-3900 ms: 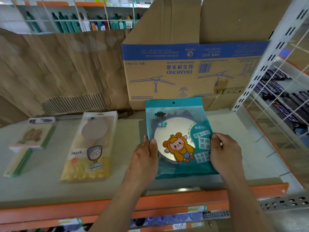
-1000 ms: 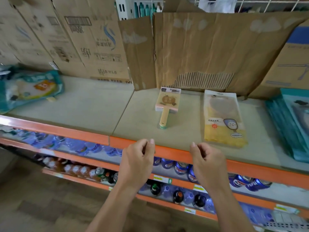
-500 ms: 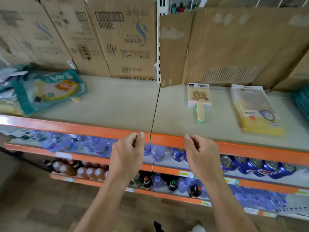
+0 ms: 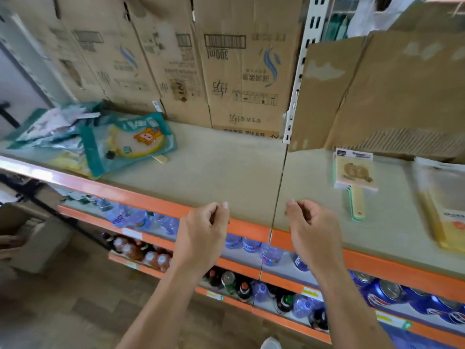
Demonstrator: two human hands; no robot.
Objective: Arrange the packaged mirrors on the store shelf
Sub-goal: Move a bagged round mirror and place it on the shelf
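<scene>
A loose heap of teal packaged mirrors [image 4: 128, 144] lies at the far left of the beige shelf [image 4: 221, 172], with a cartoon figure on the top pack. A small stack of square hand mirrors with wooden handles [image 4: 354, 177] lies right of the shelf seam. A yellow packaged mirror [image 4: 445, 205] lies at the right edge. My left hand [image 4: 203, 233] and my right hand [image 4: 309, 230] hover in front of the shelf's orange front rail, fingers loosely curled, holding nothing.
Brown cardboard boxes [image 4: 241, 71] line the back of the shelf, with flat cardboard sheets [image 4: 392, 91] to the right. A white upright post [image 4: 299, 71] stands at the seam. Bottles and cans [image 4: 251, 285] fill the lower shelves. An open box [image 4: 27, 238] stands on the floor, left.
The view has swung left from the teal mirror stack I was holding 3.9 s ago. Both hands are now empty, and the heap of teal packs at the left has come closer.
</scene>
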